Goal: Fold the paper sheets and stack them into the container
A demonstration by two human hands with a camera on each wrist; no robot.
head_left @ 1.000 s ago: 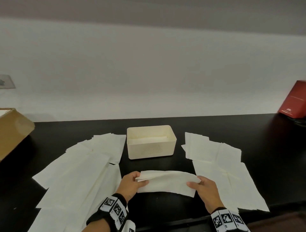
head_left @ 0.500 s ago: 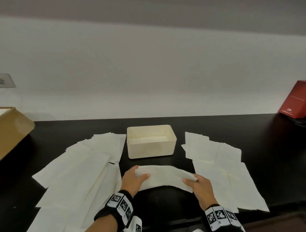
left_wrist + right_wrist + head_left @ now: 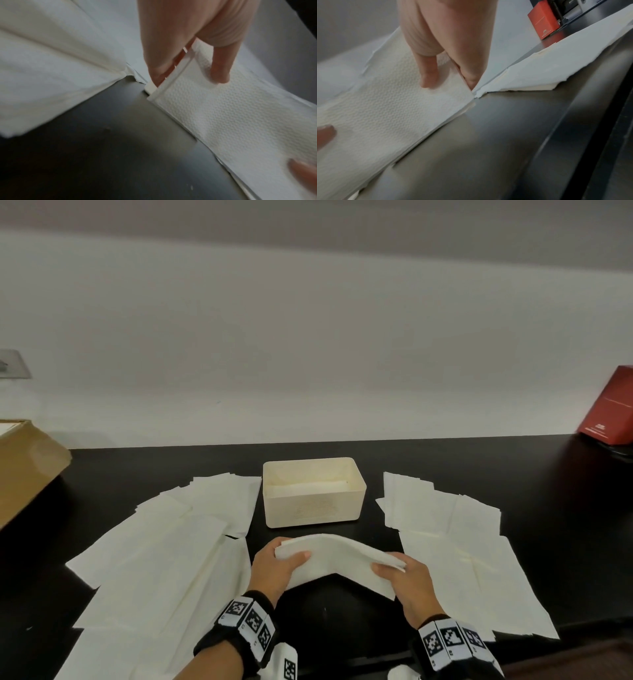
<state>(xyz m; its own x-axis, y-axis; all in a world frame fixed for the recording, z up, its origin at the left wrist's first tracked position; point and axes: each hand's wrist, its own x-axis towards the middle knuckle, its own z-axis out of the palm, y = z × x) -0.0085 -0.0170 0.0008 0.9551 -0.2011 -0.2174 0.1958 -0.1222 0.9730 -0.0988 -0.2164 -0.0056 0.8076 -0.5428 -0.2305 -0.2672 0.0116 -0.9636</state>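
Note:
A folded white paper sheet [image 3: 337, 559] arches upward above the black table, just in front of the cream container [image 3: 313, 510]. My left hand [image 3: 277, 563] pinches its left end, thumb on top, as the left wrist view shows [image 3: 221, 75]. My right hand [image 3: 407, 577] pinches the right end [image 3: 426, 75]. The embossed sheet [image 3: 231, 115] hangs between both hands [image 3: 385, 108]. Folded paper lies inside the container. Unfolded sheets spread at the left [image 3: 154, 559] and at the right [image 3: 462, 556].
A cardboard box [image 3: 24, 463] sits at the far left of the black table [image 3: 565, 508]. A red box [image 3: 609, 412] stands at the far right against the white wall. The table's front edge runs just below my wrists.
Both hands have lifted the folded sheet and moved it forward toward the container. Its ends have come closer together, so it now bows upward in the middle.

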